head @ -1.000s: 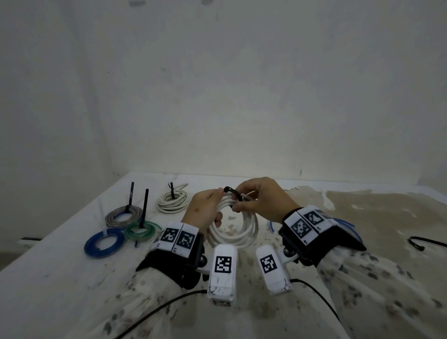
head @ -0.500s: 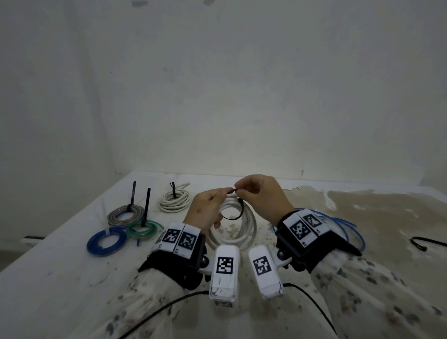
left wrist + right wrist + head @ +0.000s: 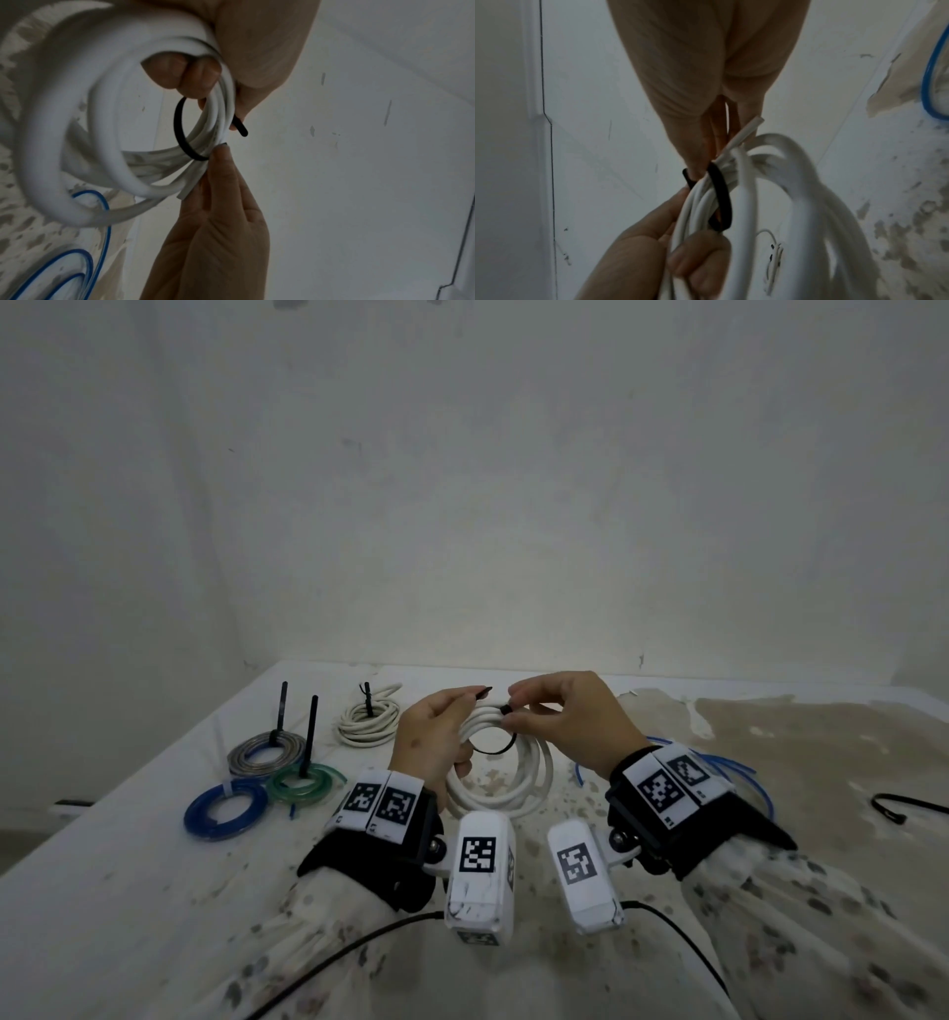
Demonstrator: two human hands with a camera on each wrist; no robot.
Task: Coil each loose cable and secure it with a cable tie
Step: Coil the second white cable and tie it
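Head view: white cable coil held up over the tabletop, gripped by left hand, fingers curled through it. Black cable tie looped loosely around the strands, head pinched in right hand, tail at left fingertips.

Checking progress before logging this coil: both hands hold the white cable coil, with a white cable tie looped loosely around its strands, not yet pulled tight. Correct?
Not quite: the cable tie is black, not white, as the head view shows. The rest stands: left hand and right hand hold the white cable coil, the tie still a loose loop.
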